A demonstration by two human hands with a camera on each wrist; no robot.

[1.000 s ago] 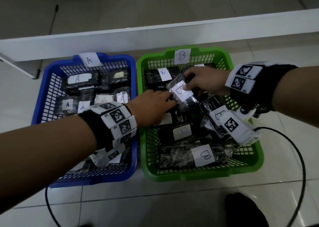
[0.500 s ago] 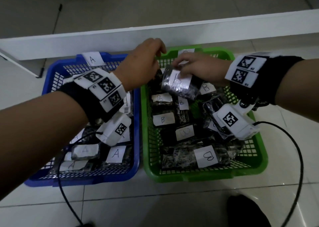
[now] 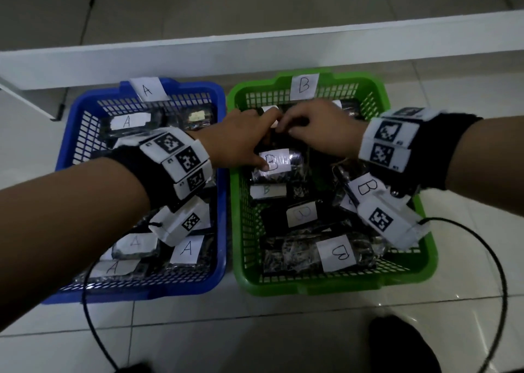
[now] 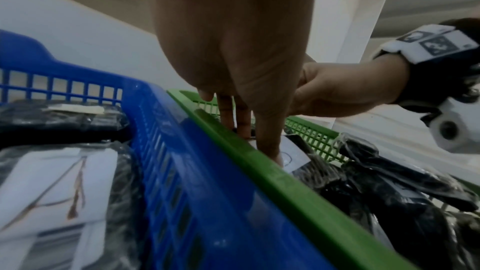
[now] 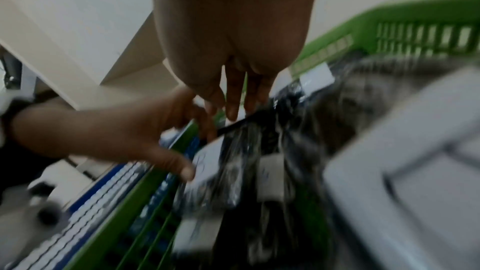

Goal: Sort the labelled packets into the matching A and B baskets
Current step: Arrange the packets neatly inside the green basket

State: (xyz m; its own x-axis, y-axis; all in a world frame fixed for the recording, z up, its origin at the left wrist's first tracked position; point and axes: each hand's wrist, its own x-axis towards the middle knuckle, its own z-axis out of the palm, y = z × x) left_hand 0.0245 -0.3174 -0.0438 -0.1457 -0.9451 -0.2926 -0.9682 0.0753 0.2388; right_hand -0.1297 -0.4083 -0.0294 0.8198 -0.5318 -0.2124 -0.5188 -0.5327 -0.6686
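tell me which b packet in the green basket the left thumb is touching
The B packet near the far end of the green basket, just beneath both hands: the left hand thumb rests on its label, unlike the untouched nearer packets.

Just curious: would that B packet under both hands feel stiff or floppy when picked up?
Probably floppy: the B packet is crinkled clear plastic. Likely slippery, since the wrap looks glossy. Unlikely to roll, since it lies flat in the green basket.

A blue basket (image 3: 221, 174) tagged A sits left, touching a green basket (image 3: 425, 247) tagged B on the right, both on the floor. Each holds dark plastic-wrapped packets with white labels. One B packet (image 3: 279, 164) lies at the green basket's far left, label up.
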